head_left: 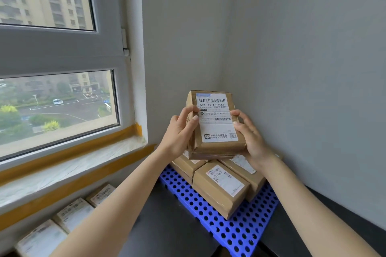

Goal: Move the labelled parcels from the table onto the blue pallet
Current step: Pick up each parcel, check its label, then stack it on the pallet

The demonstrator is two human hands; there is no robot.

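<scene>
Holding one brown labelled parcel (215,125) in both hands, label face toward me, tilted up, in the air above the back of the blue pallet (229,233).

My left hand (179,131) wraps the parcel's left edge: thumb (193,120) lies across the front onto the label's left margin, fingers curl round behind. My right hand (249,133) clamps the right edge and lower right corner: fingertips on the front by the label's right margin, palm under the side. Both grips closed on the parcel, neither loose.

The parcel isn't touching anything below it; it overlaps the stack in view, so I can't tell the gap.

On the pallet: three parcels against the wall corner. The front parcel (221,188) sits near the pallet's middle, label up. The left-rear parcel (186,166) and right-rear parcel (244,169) are behind it, partly hidden by the held parcel and my right wrist. The pallet's near corner is bare perforated plastic.

A row of table parcels (73,213) lies at lower left under the window sill (69,165), labels up, side by side.
</scene>
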